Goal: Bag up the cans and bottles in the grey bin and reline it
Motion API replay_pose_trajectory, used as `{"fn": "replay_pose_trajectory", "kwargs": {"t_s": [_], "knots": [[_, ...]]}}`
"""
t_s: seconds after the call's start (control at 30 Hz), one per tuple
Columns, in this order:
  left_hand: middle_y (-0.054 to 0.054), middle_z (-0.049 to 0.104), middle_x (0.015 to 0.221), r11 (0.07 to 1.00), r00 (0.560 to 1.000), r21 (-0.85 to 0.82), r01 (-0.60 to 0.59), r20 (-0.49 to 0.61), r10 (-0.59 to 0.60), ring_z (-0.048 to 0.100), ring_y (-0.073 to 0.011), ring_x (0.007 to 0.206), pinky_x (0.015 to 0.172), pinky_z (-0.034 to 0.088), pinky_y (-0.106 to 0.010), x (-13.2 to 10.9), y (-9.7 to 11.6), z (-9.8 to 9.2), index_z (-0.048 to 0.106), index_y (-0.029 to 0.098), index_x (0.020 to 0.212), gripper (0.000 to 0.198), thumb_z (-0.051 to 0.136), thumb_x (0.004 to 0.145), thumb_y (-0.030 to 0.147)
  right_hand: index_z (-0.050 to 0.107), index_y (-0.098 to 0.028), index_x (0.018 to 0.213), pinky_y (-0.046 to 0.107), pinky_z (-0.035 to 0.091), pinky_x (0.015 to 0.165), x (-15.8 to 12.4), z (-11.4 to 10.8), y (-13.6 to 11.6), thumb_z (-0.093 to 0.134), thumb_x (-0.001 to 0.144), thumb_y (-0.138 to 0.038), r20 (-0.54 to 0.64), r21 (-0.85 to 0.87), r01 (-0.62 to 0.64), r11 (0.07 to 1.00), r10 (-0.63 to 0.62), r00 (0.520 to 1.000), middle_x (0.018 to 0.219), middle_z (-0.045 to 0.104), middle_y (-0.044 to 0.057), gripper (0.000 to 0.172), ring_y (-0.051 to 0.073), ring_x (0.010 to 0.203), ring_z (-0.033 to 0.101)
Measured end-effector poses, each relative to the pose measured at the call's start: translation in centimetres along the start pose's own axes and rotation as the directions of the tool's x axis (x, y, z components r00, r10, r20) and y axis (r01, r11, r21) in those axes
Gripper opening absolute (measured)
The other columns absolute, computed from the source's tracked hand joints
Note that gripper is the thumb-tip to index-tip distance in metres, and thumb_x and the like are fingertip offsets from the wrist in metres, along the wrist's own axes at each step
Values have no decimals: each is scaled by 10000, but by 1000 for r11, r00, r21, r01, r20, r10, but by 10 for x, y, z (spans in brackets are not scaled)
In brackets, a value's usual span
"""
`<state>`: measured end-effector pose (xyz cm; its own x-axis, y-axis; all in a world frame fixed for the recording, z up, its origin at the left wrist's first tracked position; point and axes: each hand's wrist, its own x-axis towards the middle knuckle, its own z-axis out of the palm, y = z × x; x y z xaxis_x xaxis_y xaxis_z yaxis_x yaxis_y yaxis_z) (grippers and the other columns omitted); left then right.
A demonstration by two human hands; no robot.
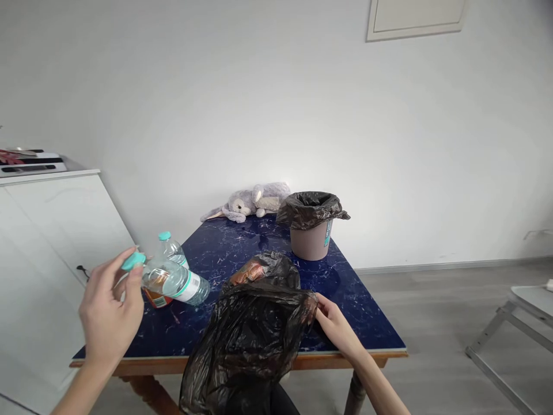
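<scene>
My left hand (110, 300) pinches a clear plastic bottle (181, 283) by its teal cap. The bottle is tilted nearly on its side, its base pointing right. Behind it stands a second clear bottle (171, 248) with a teal cap. An orange-red container (158, 298), mostly hidden by the held bottle, is on the table too. My right hand (337, 325) grips the edge of a black plastic bag (254, 328). This bag lies over the table's front edge and hangs down, with something orange-brown showing through its far end.
A blue marble-patterned table (216, 233) with a wooden rim is in front of me. At its far side are a plush rabbit (259, 199) and a bin (309, 242) lined with a black bag. A white cabinet (56, 230) stands left, a folding chair (514, 317) right.
</scene>
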<state>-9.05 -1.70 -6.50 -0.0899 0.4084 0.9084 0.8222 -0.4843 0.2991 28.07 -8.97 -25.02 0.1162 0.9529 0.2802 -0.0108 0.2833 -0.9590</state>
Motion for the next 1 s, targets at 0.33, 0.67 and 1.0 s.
{"fn": "replay_pose_trajectory", "kwargs": {"t_s": [0.33, 0.67, 1.0], "knots": [[-120, 695, 1291, 998, 963, 17, -53, 267, 46, 724, -248, 1019, 967, 574, -376, 14, -28, 45, 653, 182, 1319, 431, 476, 1050, 467, 632, -210, 855, 290, 475, 724, 2, -1, 6, 620, 982, -600, -2, 7, 0, 1000, 0, 1000, 780, 632, 0, 410, 177, 740, 556], [-166, 726, 1303, 981, 925, 123, -149, 367, 95, 609, -368, 1260, 1085, 468, -499, 25, -69, 81, 672, 181, 1304, 498, 398, 1028, 493, 654, -208, 879, 304, 492, 745, 0, 1, 2, 619, 974, -624, 2, 1, -11, 1000, 11, 1000, 803, 662, 14, 428, 193, 765, 586], [-191, 737, 1268, 936, 867, 221, -275, 478, 142, 606, -370, 1214, 1081, 434, -507, 42, -73, 99, 672, 145, 1327, 525, 353, 1048, 454, 632, -209, 865, 297, 479, 741, -2, -1, 5, 616, 967, -641, 7, -16, -27, 1000, 27, 1000, 831, 670, 21, 444, 196, 779, 575]]}}
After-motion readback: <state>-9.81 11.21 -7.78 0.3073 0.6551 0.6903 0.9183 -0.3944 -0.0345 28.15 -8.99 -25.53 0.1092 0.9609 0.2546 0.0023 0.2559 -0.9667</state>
